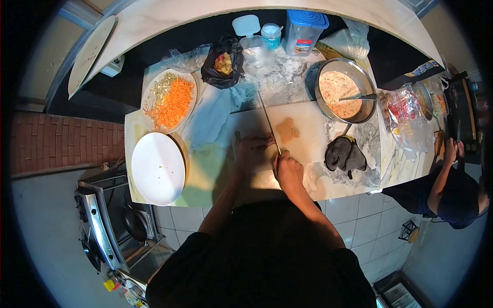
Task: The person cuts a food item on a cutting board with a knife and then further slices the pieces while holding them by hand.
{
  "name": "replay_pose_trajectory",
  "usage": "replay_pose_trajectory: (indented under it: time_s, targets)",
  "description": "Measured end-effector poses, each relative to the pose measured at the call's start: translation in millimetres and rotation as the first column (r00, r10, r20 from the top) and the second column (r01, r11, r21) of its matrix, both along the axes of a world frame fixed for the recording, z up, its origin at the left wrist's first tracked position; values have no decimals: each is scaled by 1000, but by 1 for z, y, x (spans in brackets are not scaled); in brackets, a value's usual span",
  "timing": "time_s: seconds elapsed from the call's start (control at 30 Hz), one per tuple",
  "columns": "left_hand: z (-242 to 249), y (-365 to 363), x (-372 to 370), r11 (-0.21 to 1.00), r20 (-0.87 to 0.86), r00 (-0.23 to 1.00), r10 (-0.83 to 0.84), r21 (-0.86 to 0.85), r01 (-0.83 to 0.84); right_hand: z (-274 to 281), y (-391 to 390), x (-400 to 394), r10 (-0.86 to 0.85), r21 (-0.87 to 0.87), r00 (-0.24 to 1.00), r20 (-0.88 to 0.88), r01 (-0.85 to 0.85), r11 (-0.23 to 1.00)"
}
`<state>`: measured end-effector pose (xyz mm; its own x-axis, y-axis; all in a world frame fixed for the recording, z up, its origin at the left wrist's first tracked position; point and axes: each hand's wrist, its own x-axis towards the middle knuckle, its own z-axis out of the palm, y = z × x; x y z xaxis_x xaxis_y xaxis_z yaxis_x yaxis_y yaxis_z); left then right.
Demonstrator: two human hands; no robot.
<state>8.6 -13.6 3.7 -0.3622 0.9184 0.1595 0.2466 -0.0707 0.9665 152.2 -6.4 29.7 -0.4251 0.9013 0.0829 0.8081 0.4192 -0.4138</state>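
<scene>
Gripping a long knife (269,123) by its handle, the right hand (288,172) lays the blade across the cutting board (308,134). Just beside it, the left hand (251,151) rests curled on the board, perhaps pinning something pale. Brown slices (287,130) lie right of the blade; farther off sits a steel bowl (345,95) of batter.

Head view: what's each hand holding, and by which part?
The right hand grips a long thin-bladed knife by its handle, blade pointing away across the pale cutting board. The left hand rests on the board; what it holds, if anything, cannot be told.
</scene>
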Motion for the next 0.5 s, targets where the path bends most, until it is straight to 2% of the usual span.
replay_pose_trajectory:
  time_s: [0.07, 0.2, 0.27, 0.37, 0.5]
  targets:
    - [7, 1, -1, 1000, -171, 985, -12, -4, 11, 0, 0, 0, 1, 10, 1000, 11, -1, 1000]
    - [6, -1, -2, 992, -50, 999, -6, -124, 0, 0, 0, -1, -2, 33, 998, 65, 0, 999]
    - [13, -1, -4, 995, -217, 974, -60, -92, 41, 2, 0, 0, -2, 29, 998, 69, 0, 1000]
    - [8, 0, -3, 999, -160, 986, -41, -8, 40, 0, 0, 0, -3, 24, 997, 77, 2, 1000]
    - [17, -1, -1, 999, -199, 979, -33, -18, 31, 0, 1, 1, 21, 66, 990, 139, -30, 997]
